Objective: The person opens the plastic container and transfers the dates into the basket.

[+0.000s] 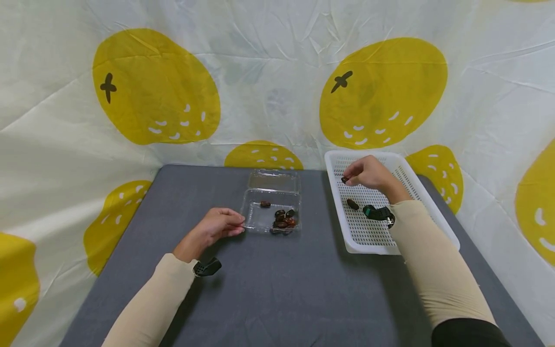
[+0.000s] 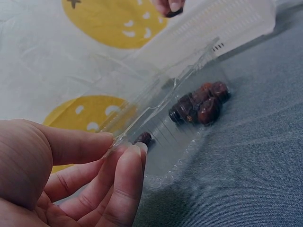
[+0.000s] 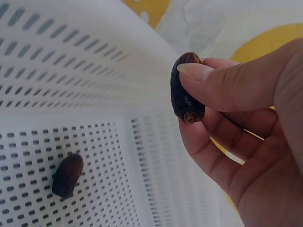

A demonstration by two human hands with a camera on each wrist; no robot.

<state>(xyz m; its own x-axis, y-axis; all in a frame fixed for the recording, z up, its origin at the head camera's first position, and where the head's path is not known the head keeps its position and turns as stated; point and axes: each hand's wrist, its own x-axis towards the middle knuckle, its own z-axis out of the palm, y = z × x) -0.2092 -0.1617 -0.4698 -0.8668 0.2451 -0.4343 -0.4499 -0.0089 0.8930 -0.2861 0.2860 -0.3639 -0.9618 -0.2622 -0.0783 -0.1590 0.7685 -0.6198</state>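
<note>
My right hand (image 1: 368, 173) pinches a dark brown date (image 3: 187, 90) between thumb and fingers, over the far left part of a white perforated basket (image 1: 340, 217). Another date (image 3: 68, 175) lies on the basket's floor below it. With thumb and fingertips, my left hand (image 1: 218, 224) pinches the near left edge of a clear plastic clamshell box (image 1: 256, 221). Inside the box, several glossy dates (image 2: 201, 104) are heaped at the right, and a single date (image 1: 265, 204) lies apart near the far side. The box's lid (image 1: 274, 180) is folded back behind it.
A grey cloth covers the table (image 1: 277, 289). Behind the table hangs a white curtain (image 1: 269, 96) printed with yellow fruit, close to the far edges of box and basket. Wrist cameras sit on both arms, the right one (image 1: 376, 212) over the basket.
</note>
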